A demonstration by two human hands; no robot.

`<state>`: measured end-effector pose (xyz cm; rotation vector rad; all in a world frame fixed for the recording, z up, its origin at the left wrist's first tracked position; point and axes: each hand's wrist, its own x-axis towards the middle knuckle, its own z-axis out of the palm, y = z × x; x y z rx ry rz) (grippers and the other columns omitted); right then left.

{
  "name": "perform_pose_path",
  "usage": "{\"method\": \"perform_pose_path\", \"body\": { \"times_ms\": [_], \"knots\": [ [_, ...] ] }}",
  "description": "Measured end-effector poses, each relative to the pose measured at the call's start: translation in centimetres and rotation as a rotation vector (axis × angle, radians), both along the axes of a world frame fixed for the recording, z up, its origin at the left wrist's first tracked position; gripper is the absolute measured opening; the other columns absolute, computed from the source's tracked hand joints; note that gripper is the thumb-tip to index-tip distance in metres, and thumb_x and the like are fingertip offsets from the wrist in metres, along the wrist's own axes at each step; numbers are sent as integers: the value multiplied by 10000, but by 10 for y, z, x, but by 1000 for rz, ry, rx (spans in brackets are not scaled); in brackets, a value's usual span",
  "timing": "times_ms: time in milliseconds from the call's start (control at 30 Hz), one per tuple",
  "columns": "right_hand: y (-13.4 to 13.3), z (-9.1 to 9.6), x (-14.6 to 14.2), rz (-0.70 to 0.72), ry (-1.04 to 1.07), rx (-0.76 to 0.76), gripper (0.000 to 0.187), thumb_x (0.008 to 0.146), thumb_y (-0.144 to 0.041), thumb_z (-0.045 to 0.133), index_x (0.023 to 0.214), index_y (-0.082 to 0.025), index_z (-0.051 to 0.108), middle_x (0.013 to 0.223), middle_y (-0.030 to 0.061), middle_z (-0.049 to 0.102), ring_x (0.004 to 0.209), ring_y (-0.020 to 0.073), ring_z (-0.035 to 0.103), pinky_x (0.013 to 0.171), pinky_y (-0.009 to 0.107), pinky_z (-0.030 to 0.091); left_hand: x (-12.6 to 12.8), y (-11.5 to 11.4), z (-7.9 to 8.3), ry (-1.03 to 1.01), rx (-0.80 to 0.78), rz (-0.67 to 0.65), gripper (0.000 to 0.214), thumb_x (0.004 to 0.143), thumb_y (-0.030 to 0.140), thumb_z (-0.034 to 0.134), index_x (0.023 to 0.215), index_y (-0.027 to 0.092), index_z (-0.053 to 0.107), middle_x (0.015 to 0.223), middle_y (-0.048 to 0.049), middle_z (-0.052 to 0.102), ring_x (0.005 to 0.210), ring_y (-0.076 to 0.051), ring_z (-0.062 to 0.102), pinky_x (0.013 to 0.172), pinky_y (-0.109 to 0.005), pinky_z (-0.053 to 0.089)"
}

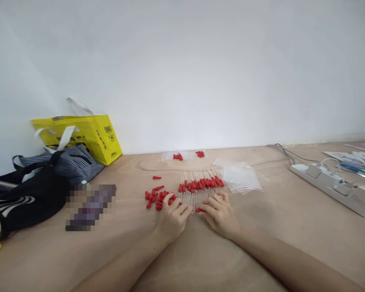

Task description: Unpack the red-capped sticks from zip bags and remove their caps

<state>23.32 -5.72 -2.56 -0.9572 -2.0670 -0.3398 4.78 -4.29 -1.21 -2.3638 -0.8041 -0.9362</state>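
My right hand [220, 215] pinches a small red rubber bulb [198, 210] at its fingertips. Facing it, my left hand [174, 217] is closed, its fingertips on what looks like a clear glass dropper tube that meets the bulb. Below and between both hands lies a row of clear glass tubes [194, 198], partly covered by the fingers. Just beyond is a row of droppers with red bulbs fitted [202, 184], their thin stems pointing away from me. A pile of loose red bulbs [152, 197] spreads beside my left hand, partly hidden by it.
Clear zip bags [241, 177] lie right of the droppers. Near the wall rests another bag [188, 155] with red-bulbed droppers. A yellow bag [106, 140], striped bag [79, 162] and black bag [33, 194] stand left. At right are a power strip [331, 188] and printed packets [357, 162].
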Motion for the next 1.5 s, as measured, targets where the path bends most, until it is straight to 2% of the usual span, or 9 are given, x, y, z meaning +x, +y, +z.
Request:
{"method": "perform_pose_path", "body": {
  "times_ms": [467, 567, 667, 800, 933, 1000, 1067, 1300, 1500],
  "knots": [
    [-5, -2, 5, 9, -50, 39, 159, 783, -160, 435, 724, -189, 580, 626, -11, 540, 677, 129, 426, 808, 364, 216, -2, -4, 2, -81, -8, -25, 203, 818, 178, 431, 665, 190, 564, 511, 45, 583, 628, -134, 518, 816, -406, 248],
    [-3, -2, 18, -105, 13, 13, 196, 791, -172, 429, 640, -174, 554, 597, -7, 527, 657, 122, 437, 799, 341, 230, -15, 0, 4, -127, -36, 43, 219, 821, 174, 438, 648, 197, 569, 535, 42, 599, 636, -138, 525, 807, -405, 247],
    [-1, -1, 34, -211, 94, -13, 199, 821, -219, 432, 711, -187, 595, 663, 4, 575, 682, 119, 473, 786, 315, 229, -25, 3, 9, -185, -78, 122, 169, 815, 188, 470, 702, 213, 594, 601, 31, 627, 683, -152, 541, 779, -386, 267],
    [5, 0, 42, -381, 125, -138, 217, 825, -308, 434, 794, -229, 634, 753, 16, 625, 739, 141, 503, 740, 310, 224, -21, 7, 17, -287, -268, 163, 196, 835, 232, 420, 765, 199, 601, 724, -18, 628, 738, -167, 538, 707, -328, 351],
    [12, 2, 44, -612, 95, -422, 227, 791, -344, 446, 736, -256, 647, 683, 9, 637, 779, 188, 517, 695, 320, 223, -15, 20, 28, -390, -699, 171, 202, 814, 223, 393, 793, 171, 587, 776, -33, 629, 751, -156, 567, 689, -281, 424],
    [17, 3, 45, -664, 78, -538, 224, 777, -354, 451, 742, -263, 652, 675, 11, 644, 807, 206, 523, 696, 324, 230, -15, 28, 32, -415, -920, 218, 172, 778, 209, 423, 807, 159, 585, 762, -29, 641, 723, -143, 591, 656, -250, 441],
    [22, 5, 45, -684, 81, -604, 228, 772, -362, 452, 759, -257, 654, 694, 15, 654, 825, 212, 531, 702, 329, 239, -14, 36, 35, -414, -1043, 278, 152, 739, 203, 462, 810, 147, 584, 713, -22, 645, 667, -136, 601, 600, -226, 442],
    [31, 3, 38, -659, 141, -569, 281, 771, -447, 458, 738, -241, 645, 677, 20, 661, 773, 229, 557, 697, 352, 267, -1, 48, 37, -280, -1110, 407, 158, 646, 195, 564, 798, 163, 593, 530, 22, 614, 544, -135, 586, 484, -201, 374],
    [29, -1, 40, -638, 156, -481, 329, 802, -466, 415, 722, -242, 642, 663, 16, 656, 748, 215, 559, 668, 337, 270, 3, 52, 38, -199, -1092, 491, 182, 645, 245, 599, 808, 166, 584, 557, 14, 624, 575, -148, 596, 488, -204, 353]
  ]
}}
